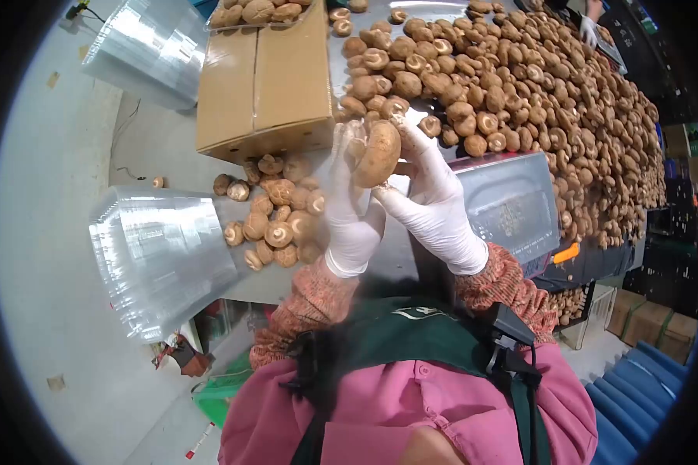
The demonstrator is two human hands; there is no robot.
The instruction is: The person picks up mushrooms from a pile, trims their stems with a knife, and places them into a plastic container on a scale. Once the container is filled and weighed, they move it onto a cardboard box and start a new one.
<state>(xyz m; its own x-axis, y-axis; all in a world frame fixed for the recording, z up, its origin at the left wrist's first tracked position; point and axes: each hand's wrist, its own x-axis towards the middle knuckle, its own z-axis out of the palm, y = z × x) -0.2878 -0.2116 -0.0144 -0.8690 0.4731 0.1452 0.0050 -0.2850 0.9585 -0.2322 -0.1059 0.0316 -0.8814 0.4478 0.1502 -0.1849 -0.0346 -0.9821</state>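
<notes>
A large brown shiitake mushroom [378, 155] is held up in front of me, its cap turned to the left and toward me. My left hand [352, 221], in a white glove, grips it from the left side, its fingers partly behind the cap. From the right, my gloved right hand [440, 205] closes on it, with fingertips at the top and the thumb at the lower edge. The mushroom's stem side is mostly hidden. Left of my hands lies a small group of loose shiitake mushrooms [278, 232] on the metal table.
A big heap of shiitake mushrooms [520, 85] covers the table's back and right. Nearby are a cardboard box [267, 81], stacked clear trays [163, 256], a transparent tray [512, 205] and an orange handle [566, 253]. Another person's gloved hand [589, 32] shows at the far right.
</notes>
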